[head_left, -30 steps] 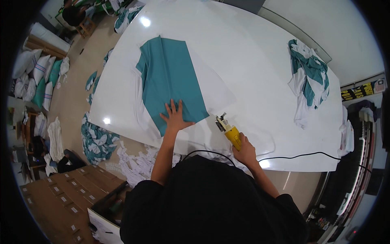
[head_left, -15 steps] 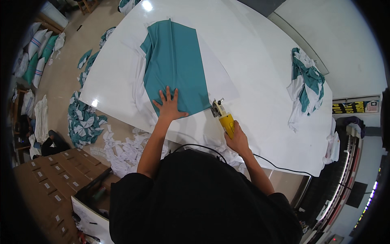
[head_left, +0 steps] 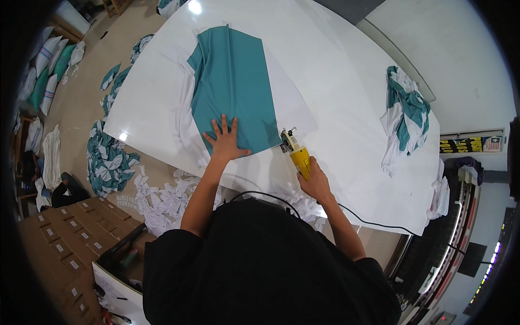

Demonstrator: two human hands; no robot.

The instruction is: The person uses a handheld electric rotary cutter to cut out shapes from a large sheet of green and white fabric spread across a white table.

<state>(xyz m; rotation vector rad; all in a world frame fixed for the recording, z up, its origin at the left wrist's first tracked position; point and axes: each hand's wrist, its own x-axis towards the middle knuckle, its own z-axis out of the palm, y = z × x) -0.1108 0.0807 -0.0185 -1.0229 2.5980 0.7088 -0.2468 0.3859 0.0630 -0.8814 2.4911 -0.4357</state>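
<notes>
A Steady Hold Mattered on the White Tabletop [head_left: 357, 97]

The teal fabric [head_left: 249, 89] lay left of the middle, creased along its left side; smoothing those folds seemed wise. The left hand [head_left: 223, 143] pressed its near end, fingers [head_left: 234, 126] spread wide and gripping nothing; firm, flat pressure clear of the cutting head [head_left: 287, 142] looked best. The right hand [head_left: 316, 181] had its fingers curled round the yellow electric cloth cutter [head_left: 300, 159], whose head stood at the fabric's near right corner, contact unclear. Level, unhurried guidance seemed right.
</notes>
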